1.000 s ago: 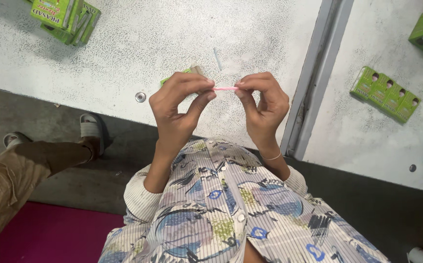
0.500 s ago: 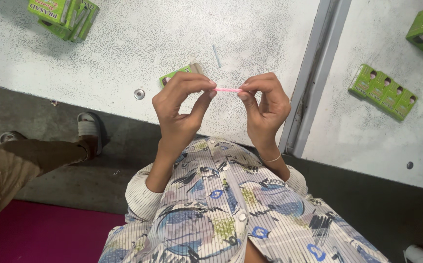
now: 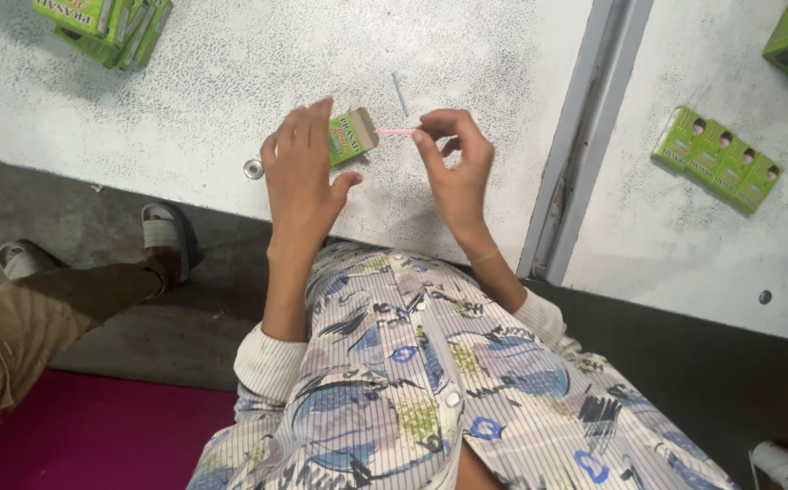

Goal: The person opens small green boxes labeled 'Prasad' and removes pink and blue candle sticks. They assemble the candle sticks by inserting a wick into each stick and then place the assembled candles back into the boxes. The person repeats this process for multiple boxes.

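Box (image 3: 352, 136), small and green, gripped open-ended in left hand (image 3: 303, 172); right hand (image 3: 453, 163) fingers (image 3: 423, 136) pinch pink stick (image 3: 395, 132) at its mouth. Insertion step; alignment needed.

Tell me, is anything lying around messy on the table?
Not much. One thin grey stick lies loose on the white table, apart from the small green box in the left hand. The right hand pinches a pink stick. Nothing looks spilled or broken.
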